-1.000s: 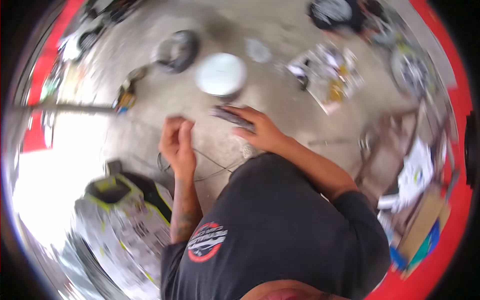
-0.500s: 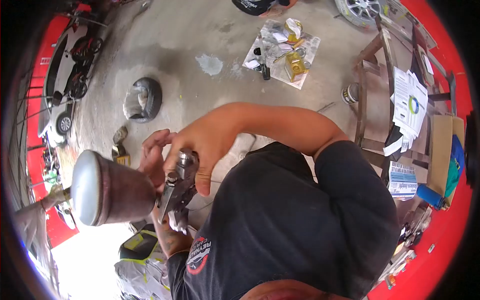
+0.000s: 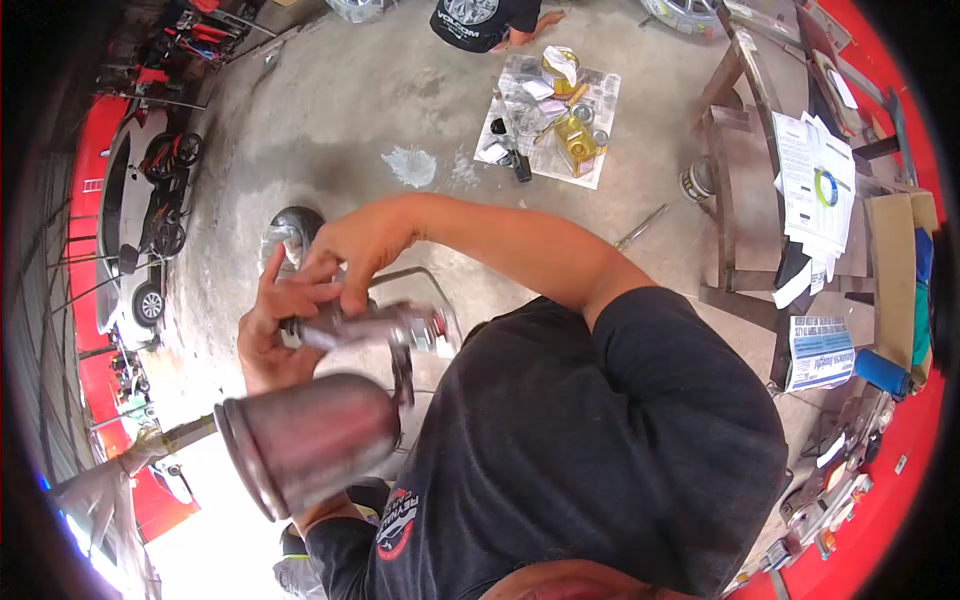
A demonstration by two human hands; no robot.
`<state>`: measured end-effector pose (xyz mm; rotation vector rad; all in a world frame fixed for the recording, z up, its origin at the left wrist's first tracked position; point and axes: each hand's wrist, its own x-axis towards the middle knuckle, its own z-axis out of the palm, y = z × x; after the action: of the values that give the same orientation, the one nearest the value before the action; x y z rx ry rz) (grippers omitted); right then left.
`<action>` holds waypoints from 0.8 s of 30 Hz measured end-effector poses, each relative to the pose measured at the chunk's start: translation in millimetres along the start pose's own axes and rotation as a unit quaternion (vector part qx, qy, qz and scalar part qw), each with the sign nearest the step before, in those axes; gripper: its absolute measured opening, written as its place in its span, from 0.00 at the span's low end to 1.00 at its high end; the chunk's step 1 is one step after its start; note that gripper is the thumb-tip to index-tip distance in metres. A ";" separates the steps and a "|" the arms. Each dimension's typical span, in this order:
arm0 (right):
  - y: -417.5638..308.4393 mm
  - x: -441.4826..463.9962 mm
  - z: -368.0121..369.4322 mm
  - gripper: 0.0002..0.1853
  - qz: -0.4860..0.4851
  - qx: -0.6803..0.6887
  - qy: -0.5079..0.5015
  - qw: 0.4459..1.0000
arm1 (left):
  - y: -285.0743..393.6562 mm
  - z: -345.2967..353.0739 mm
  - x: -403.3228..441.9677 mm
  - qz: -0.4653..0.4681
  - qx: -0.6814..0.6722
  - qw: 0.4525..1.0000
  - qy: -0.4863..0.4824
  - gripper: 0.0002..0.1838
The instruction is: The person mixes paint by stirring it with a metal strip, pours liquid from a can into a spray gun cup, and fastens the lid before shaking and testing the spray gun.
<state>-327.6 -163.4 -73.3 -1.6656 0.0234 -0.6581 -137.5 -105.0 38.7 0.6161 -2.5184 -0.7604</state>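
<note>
In the head view, steady the spray gun (image 3: 372,328) with your left hand (image 3: 268,335), its fingers clamped round one end, while your right hand (image 3: 360,243) bends just beside them (grip unclear), guarding against the cup (image 3: 320,430) twisting bodyward of your fingers.

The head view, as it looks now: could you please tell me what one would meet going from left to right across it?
White car, spray gun's metal cup, floor sheet with tins on it, small can near the bench, loose papers, cardboard.
</note>
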 end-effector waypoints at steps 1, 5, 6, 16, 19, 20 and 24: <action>19.0 -2.8 -3.3 0.26 -0.006 0.062 0.077 0.995 | -20.9 -1.8 -5.7 -0.034 -0.022 0.999 0.022 0.22; 96.9 -28.6 -2.3 0.20 0.004 0.251 0.427 0.869 | -84.8 -3.5 -19.6 -0.197 0.258 0.945 0.027 0.23; 118.0 -38.9 -3.2 0.19 0.042 0.273 0.475 0.836 | -101.9 -4.5 -20.8 -0.232 0.355 0.906 0.021 0.24; 285.9 -138.9 -39.9 0.20 0.196 0.185 0.719 0.641 | -375.6 50.5 65.9 -0.242 0.083 0.964 0.067 0.17; 297.2 -125.6 -97.7 0.28 0.221 0.000 0.764 0.605 | -471.1 89.2 85.3 -0.168 0.117 0.978 0.043 0.14; 298.1 -115.4 -107.0 0.30 0.231 -0.063 0.775 0.585 | -497.8 102.3 85.0 -0.202 0.123 0.972 0.013 0.14; 314.2 -84.7 -199.9 0.39 0.310 -0.295 0.654 0.624 | -595.1 184.2 129.4 -0.259 0.135 0.953 -0.077 0.11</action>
<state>-376.1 -380.6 -383.6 -1.2113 1.9657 -1.2395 -167.7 -545.1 -419.8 1.4005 -2.6507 -0.6539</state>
